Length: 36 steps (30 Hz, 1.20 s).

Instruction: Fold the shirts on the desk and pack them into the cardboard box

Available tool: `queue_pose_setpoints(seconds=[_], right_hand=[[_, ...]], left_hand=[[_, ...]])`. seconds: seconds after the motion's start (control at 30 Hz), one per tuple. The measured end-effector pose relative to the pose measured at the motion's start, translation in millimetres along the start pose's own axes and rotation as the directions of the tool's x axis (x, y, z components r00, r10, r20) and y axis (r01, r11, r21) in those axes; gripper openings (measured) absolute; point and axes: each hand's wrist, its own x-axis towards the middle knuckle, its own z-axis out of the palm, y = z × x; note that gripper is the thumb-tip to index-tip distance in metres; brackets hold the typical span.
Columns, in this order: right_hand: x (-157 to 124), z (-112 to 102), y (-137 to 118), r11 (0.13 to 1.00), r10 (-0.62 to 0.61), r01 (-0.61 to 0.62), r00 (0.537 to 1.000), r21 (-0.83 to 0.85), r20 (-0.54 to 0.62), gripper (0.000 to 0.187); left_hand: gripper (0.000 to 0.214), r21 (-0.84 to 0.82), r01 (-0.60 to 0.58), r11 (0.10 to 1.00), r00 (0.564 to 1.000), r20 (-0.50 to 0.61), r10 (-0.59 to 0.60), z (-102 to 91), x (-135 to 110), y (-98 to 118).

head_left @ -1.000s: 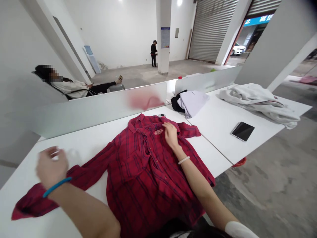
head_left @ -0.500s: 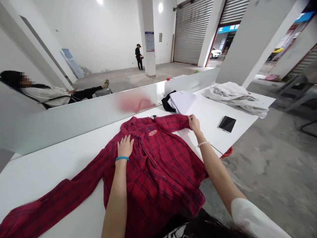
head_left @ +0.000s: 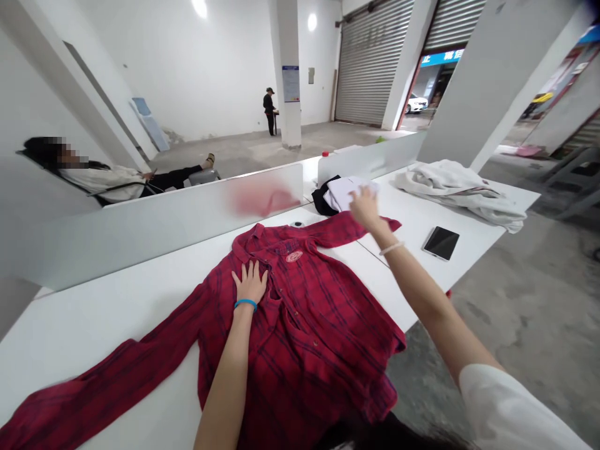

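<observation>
A red plaid shirt (head_left: 323, 306) with a round chest emblem lies front up on the white table, its left-side sleeve stretched toward the lower left corner and the other sleeve reaching right. My left hand (head_left: 250, 282), with a blue band at the wrist, rests flat on the shirt's chest near the collar, fingers spread. Over the right sleeve is my right hand (head_left: 365, 207), its fingers loosely bent and apart, holding nothing that I can see. It hides part of that sleeve, whose cuff shows beyond it.
Folded white and black clothes (head_left: 335, 195) lie behind the right sleeve. Further right are a crumpled pale garment (head_left: 462, 187) and a dark-screened tablet (head_left: 441, 242). A frosted divider (head_left: 178, 215) runs along the table's back. One person (head_left: 100, 178) reclines beyond it; another (head_left: 269, 111) stands by the pillar.
My right hand has let go of the sleeve's end and lifted above it; the sleeve now lies out further right. My left hand stays on the chest. The view has shifted slightly.
</observation>
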Motion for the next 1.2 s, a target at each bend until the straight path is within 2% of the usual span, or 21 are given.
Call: queue_pose_setpoints(seconds=[0.03, 0.07, 0.13, 0.17, 0.2, 0.27, 0.33, 0.43, 0.57, 0.63, 0.7, 0.77, 0.87, 0.93, 1.03, 1.2], right_hand=[[-13, 9, -30, 0.983, -0.18, 0.176, 0.98, 0.051, 0.084, 0.034], [-32, 19, -61, 0.934, -0.352, 0.337, 0.924, 0.115, 0.151, 0.033], [-78, 39, -113, 0.867, -0.492, 0.459, 0.851, 0.193, 0.185, 0.031], [-103, 49, -131, 0.802, -0.586, 0.54, 0.792, 0.254, 0.168, 0.034], [-128, 58, -145, 0.75, -0.643, 0.586, 0.754, 0.307, 0.132, 0.04], [-170, 73, -156, 0.731, -0.645, 0.577, 0.759, 0.364, 0.093, 0.048], [-196, 82, -154, 0.742, -0.62, 0.541, 0.778, 0.396, 0.1, 0.053], [-208, 83, -143, 0.739, -0.619, 0.517, 0.774, 0.432, 0.132, 0.054], [-207, 61, -127, 0.69, -0.647, 0.484, 0.746, 0.538, 0.157, 0.046], [-216, 41, -113, 0.657, -0.636, 0.429, 0.757, 0.62, 0.15, 0.039], [-237, 18, -97, 0.627, -0.596, 0.358, 0.792, 0.692, 0.13, 0.033], [-265, -2, -81, 0.609, -0.563, 0.319, 0.819, 0.727, 0.113, 0.03], [-309, -17, -66, 0.62, -0.602, 0.384, 0.792, 0.684, 0.101, 0.031], [-333, -17, -64, 0.641, -0.629, 0.432, 0.77, 0.634, 0.111, 0.034], [-359, -14, -63, 0.661, -0.601, 0.403, 0.79, 0.633, 0.124, 0.025], [-381, -23, -54, 0.591, -0.492, 0.234, 0.863, 0.772, 0.115, 0.025]], left_hand=[[0.06, -0.016, 0.007, 1.0, 1.0, 0.003, -0.007, 0.9, 1, -1], [0.061, -0.031, 0.012, 0.999, 1.0, 0.005, -0.011, 1.8, 3, -2], [0.062, -0.051, 0.013, 0.999, 1.0, 0.01, -0.013, 3.4, 7, -6], [0.062, -0.055, 0.014, 0.998, 1.0, 0.013, -0.013, 4.0, 9, -8], [0.062, -0.056, 0.014, 0.998, 1.0, 0.016, -0.013, 4.6, 12, -11], [0.062, -0.053, 0.016, 0.998, 1.0, 0.02, -0.015, 5.3, 19, -17], [0.061, -0.059, 0.01, 0.998, 1.0, 0.024, -0.008, 5.2, 28, -22], [0.058, -0.085, -0.017, 0.996, 1.0, 0.015, 0.019, 2.9, 38, -28], [0.051, -0.117, -0.086, 0.989, 0.995, -0.059, 0.08, -6.6, 36, -33], [0.048, -0.114, -0.185, 0.976, 0.98, -0.095, 0.175, -15.0, 27, -35], [0.047, -0.108, -0.326, 0.939, 0.944, -0.092, 0.317, -24.7, 16, -37], [0.045, -0.093, -0.48, 0.872, 0.877, -0.037, 0.479, -33.9, 6, -39], [0.035, -0.069, -0.642, 0.764, 0.759, 0.087, 0.646, -43.9, -2, -39], [0.025, -0.06, -0.681, 0.73, 0.718, 0.144, 0.681, -48.3, -4, -37], [0.018, -0.036, -0.671, 0.74, 0.727, 0.162, 0.667, -54.0, -3, -35], [0.024, 0.041, -0.583, 0.812, 0.811, 0.097, 0.577, -69.1, 4, -35]])
